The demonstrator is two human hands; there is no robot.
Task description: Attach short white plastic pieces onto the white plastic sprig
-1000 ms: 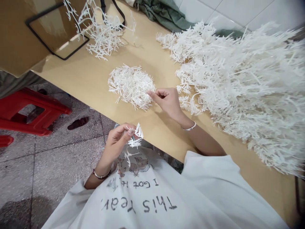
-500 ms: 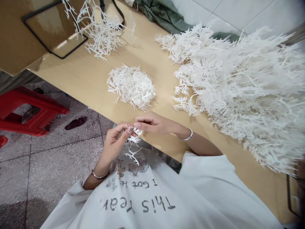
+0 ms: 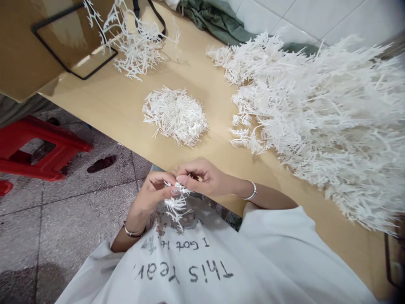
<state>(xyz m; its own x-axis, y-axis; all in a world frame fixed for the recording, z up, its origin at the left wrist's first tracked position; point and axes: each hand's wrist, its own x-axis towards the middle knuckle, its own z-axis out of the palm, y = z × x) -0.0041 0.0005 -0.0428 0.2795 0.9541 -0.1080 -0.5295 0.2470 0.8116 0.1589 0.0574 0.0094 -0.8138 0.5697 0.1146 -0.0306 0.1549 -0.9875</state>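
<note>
I saw the left hand (image 3: 148,197) and right hand (image 3: 210,178) both pinching one white sprig (image 3: 175,204); it hung long toward six o'clock, nearer the left.

Bright, diffuse light; soft shadow on floor (image 3: 52,276); white strand heap (image 3: 319,122) smeared toward right edge; right corners dark.

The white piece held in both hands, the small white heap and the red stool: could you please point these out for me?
White piece (image 3: 175,204), head view: on its lower, hanging strands.
Small white heap (image 3: 175,116), head view: on the middle of its top.
Red stool (image 3: 68,145), head view: beside its opening.
</note>
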